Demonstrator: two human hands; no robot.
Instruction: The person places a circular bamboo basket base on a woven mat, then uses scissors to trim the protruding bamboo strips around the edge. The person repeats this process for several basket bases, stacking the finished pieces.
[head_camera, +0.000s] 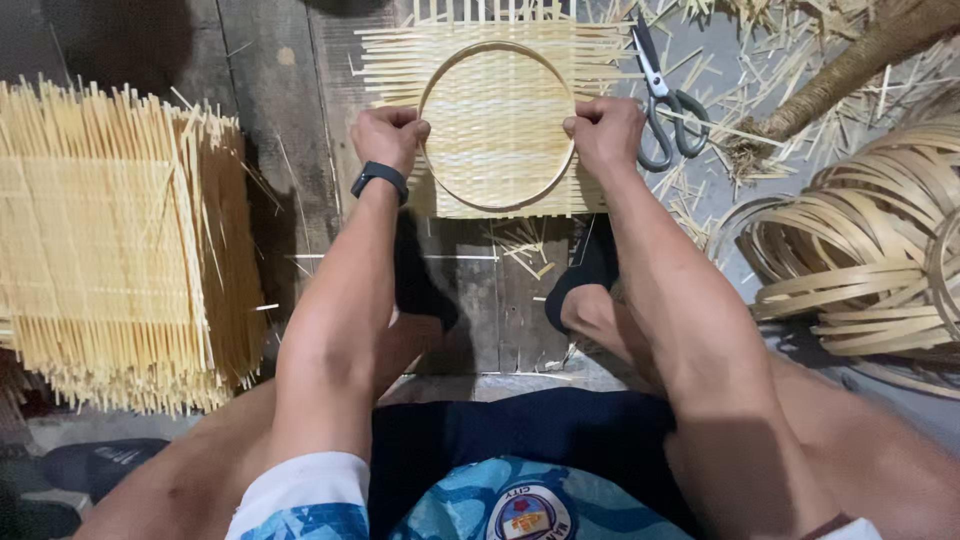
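My left hand (388, 138) and right hand (604, 132) clamp a bamboo hoop (497, 125) onto a woven mat (470, 60). Scissors (664, 100) lie just right; stacked mats (110, 250) sit left, hoop coils (870, 260) right.

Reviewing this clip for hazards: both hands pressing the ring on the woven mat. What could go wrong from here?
1. The left hand and right hand grip only the sides of the bamboo ring; it might slide off centre on the woven mat.
2. The mat's loose strip ends stick out near bare fingers, so splinters or pokes are likely.
3. The scissors lie on the mat's edge close to the right hand; a shift could knock them.
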